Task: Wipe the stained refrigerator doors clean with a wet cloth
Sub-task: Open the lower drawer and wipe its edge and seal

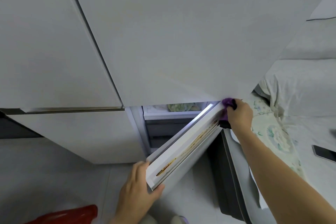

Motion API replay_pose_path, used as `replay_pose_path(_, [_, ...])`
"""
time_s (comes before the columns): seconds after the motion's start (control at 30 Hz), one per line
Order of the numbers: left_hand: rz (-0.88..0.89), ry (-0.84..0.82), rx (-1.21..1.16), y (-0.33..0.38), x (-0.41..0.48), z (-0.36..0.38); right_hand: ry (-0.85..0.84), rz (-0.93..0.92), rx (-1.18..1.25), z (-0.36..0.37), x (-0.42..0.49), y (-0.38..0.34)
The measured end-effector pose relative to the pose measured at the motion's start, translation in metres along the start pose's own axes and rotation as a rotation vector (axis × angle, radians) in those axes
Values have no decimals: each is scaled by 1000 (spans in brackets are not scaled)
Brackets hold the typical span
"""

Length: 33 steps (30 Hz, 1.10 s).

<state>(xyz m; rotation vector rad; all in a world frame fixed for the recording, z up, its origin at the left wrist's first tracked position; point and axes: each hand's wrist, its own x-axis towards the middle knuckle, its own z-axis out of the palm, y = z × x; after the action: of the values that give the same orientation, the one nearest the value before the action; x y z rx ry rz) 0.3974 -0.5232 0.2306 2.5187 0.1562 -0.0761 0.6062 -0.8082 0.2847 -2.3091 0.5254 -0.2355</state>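
A white refrigerator fills the view, its large upper right door closed. The lower right door stands swung open, its top edge facing me with a long brown stain running along it. My left hand grips the near corner of that open door, thumb under the edge. My right hand holds a purple cloth bunched against the far end of the stained edge, near the hinge side.
Inside the open compartment, a shelf with wrapped food shows. A bed with floral bedding lies to the right, with a dark phone on it. A red object sits low at the left on the pale floor.
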Motion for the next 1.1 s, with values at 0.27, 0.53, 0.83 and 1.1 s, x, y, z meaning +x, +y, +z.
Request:
replay_pose_path(0.27, [47, -7, 1, 1, -10, 10, -256, -143, -105, 5, -44, -16])
replay_pose_path(0.53, [80, 61, 38, 1, -4, 8, -398, -223, -91, 15, -91, -22])
replay_pose_path(0.83, [66, 27, 37, 10, -4, -4, -549, -294, -26, 22, -144, -32])
replay_pose_path(1.1, [92, 31, -250, 12, 0, -17, -1018, 381, 774, 14, -169, -28])
